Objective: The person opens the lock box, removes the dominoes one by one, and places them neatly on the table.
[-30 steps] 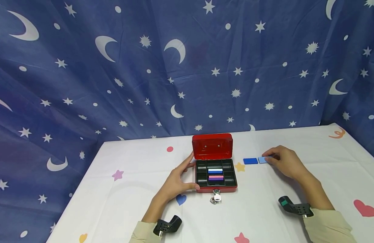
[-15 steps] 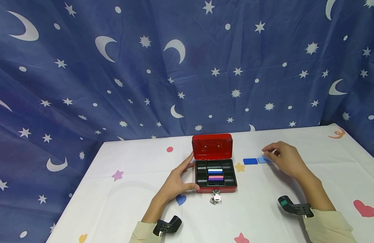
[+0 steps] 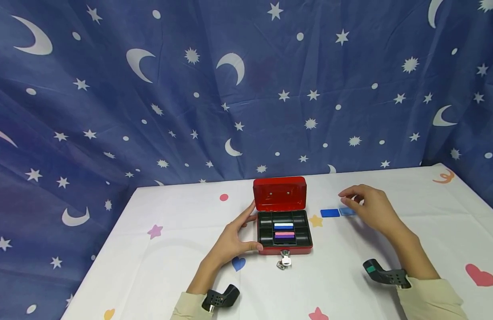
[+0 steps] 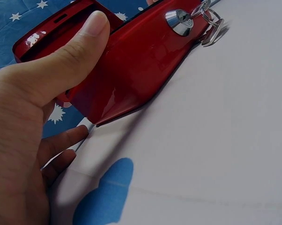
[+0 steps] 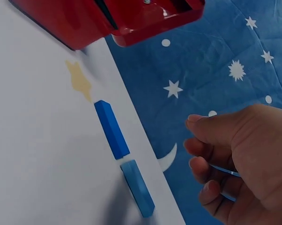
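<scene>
A red cash box stands with its lid raised. Its black compartment tray holds a white block, a blue one, a pink block and a purple one in the middle column. Keys on a ring hang at the front lock. My left hand holds the box's left side, thumb on the front corner. To the right lie a dark blue block and a light blue block, end to end. Above the light blue one, my right hand hovers, fingers loosely bent, holding nothing.
A white cloth printed with coloured stars and hearts covers the table. Behind it hangs a dark blue curtain with moons and stars. Each wrist wears a black camera; the right one sits near the sleeve.
My right hand has let go of the light blue block, lifted off it and shifted slightly left. The block stays on the table. My left hand and the cash box have not moved.
</scene>
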A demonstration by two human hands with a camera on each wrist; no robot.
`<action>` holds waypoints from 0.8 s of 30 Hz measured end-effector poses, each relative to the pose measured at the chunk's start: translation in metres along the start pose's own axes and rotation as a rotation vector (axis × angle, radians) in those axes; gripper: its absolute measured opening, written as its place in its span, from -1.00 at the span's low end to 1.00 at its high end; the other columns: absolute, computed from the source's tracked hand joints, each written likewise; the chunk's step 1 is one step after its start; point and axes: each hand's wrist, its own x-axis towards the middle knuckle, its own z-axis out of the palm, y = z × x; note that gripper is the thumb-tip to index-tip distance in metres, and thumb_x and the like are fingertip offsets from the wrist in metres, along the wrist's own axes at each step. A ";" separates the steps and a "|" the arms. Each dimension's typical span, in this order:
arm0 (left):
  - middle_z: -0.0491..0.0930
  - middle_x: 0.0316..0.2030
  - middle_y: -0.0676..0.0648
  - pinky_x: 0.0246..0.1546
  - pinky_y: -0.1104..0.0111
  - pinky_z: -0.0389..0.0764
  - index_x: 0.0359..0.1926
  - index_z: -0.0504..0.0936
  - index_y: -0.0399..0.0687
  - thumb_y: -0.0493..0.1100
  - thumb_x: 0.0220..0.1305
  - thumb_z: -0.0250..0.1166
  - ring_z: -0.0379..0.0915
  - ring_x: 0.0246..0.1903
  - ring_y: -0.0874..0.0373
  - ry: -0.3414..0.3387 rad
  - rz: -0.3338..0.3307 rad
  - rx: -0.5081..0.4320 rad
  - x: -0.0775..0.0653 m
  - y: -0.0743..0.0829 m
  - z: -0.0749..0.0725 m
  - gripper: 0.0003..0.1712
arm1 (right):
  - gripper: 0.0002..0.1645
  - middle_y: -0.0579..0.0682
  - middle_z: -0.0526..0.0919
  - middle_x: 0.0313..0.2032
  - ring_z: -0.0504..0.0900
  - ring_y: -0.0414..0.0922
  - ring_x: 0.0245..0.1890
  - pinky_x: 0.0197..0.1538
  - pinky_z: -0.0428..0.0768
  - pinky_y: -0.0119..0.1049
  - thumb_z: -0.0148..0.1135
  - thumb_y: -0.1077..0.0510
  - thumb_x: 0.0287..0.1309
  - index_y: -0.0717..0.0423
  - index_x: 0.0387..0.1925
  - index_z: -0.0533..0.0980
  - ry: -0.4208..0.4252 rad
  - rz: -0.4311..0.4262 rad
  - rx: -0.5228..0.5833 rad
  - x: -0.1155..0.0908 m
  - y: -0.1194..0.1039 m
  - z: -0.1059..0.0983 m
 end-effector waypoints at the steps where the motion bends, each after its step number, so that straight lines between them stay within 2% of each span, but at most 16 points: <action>1: 0.36 0.27 -0.22 0.26 -0.04 0.22 0.49 0.05 -0.02 -0.19 -0.09 0.54 0.23 0.27 -0.11 -0.001 -0.002 0.001 0.000 0.000 0.000 0.17 | -0.84 0.03 0.63 -0.33 0.49 -0.07 -0.39 -0.43 0.41 -0.27 0.32 0.26 0.13 0.20 -0.22 0.66 -0.005 -0.002 0.002 0.000 -0.001 0.001; 9: 0.36 0.27 -0.23 0.27 -0.03 0.21 0.49 0.05 -0.01 -0.22 -0.08 0.53 0.24 0.27 -0.11 -0.002 0.007 -0.005 0.000 0.000 0.000 0.16 | -0.85 -0.01 0.64 -0.34 0.49 -0.09 -0.39 -0.40 0.43 -0.24 0.31 0.26 0.14 0.17 -0.22 0.66 -0.027 -0.019 0.009 0.002 -0.009 0.009; 15: 0.37 0.26 -0.23 0.27 -0.04 0.21 0.49 0.04 0.00 -0.22 -0.08 0.54 0.23 0.27 -0.11 -0.004 0.005 -0.010 0.000 0.000 0.000 0.17 | -0.87 -0.08 0.63 -0.39 0.49 -0.12 -0.42 -0.40 0.44 -0.27 0.33 0.28 0.11 0.15 -0.25 0.67 -0.031 -0.065 0.023 0.003 -0.017 0.013; 24: 0.35 0.28 -0.21 0.24 -0.05 0.24 0.49 0.05 -0.03 -0.17 -0.09 0.54 0.25 0.26 -0.11 0.001 0.007 0.003 0.000 -0.001 0.000 0.17 | -0.88 -0.09 0.62 -0.38 0.49 -0.13 -0.41 -0.37 0.47 -0.25 0.35 0.27 0.10 0.13 -0.27 0.67 -0.039 -0.084 0.017 0.004 -0.028 0.016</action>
